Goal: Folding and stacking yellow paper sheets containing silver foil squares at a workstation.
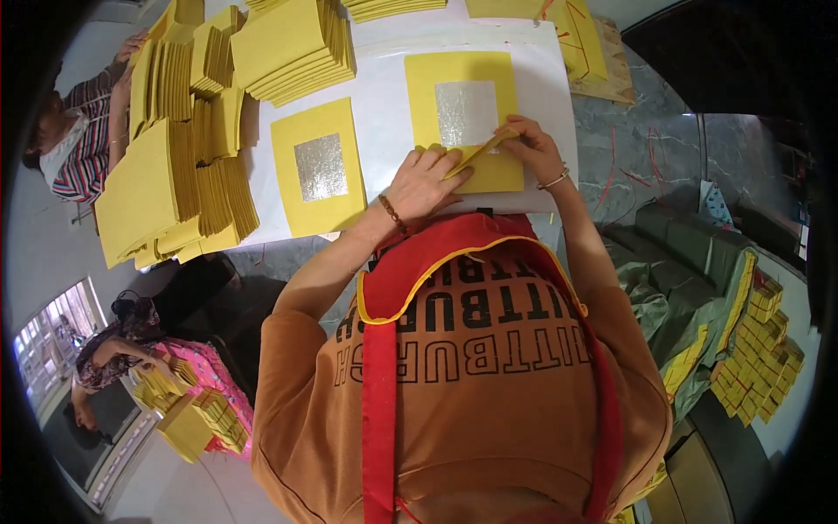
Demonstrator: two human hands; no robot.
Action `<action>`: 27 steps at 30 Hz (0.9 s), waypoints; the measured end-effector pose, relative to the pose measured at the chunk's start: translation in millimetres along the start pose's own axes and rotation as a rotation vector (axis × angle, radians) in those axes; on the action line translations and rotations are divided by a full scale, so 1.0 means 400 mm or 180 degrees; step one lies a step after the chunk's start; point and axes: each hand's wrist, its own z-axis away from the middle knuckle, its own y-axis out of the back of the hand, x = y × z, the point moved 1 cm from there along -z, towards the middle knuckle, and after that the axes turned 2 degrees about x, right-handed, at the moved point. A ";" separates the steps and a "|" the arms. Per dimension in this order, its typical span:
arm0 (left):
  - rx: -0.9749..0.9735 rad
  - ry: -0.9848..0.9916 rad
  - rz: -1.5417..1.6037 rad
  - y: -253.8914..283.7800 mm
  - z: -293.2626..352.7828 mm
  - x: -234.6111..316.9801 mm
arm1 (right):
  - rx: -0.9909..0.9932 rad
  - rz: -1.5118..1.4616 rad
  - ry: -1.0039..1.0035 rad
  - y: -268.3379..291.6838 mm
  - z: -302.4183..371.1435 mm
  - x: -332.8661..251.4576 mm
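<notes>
A stack of yellow paper sheets (428, 92) lies in front of me on the white table, its top sheet bearing a silver foil square (466, 109). My right hand (534, 150) pinches a folded yellow paper (477, 158) by its upper right end, over the lower part of the stack. The fingers of my left hand (425, 182) are curled on that paper's lower left end, with the palm near the table's front edge. To the left lies another yellow sheet with a silver square (321, 168), apart from both hands.
Piles of folded yellow paper (288, 48) crowd the left of the white table (384, 74). A person in a striped top (87, 144) is at the far left; another sits lower left beside yellow bundles (218, 419). Tied yellow bundles (755, 358) are heaped at right, by a dark sofa (685, 249).
</notes>
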 end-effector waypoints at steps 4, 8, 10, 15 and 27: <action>-0.0022 0.0018 0.0151 0.004 -0.004 -0.009 | -0.0050 0.0106 0.0017 0.010 -0.009 -0.004; -0.0003 0.0024 0.0400 0.020 -0.010 -0.019 | -0.0022 0.0031 -0.0042 0.017 -0.008 0.005; 0.0240 0.0059 0.0609 0.010 -0.006 -0.036 | -0.0098 -0.0127 -0.0296 0.017 -0.011 0.001; 0.0617 0.0748 0.1767 0.019 -0.015 -0.044 | 0.0083 -0.0358 -0.0497 0.016 -0.006 -0.016; -0.0079 0.2067 0.3293 0.018 -0.017 -0.080 | 0.0217 -0.0374 -0.0582 0.021 -0.011 0.002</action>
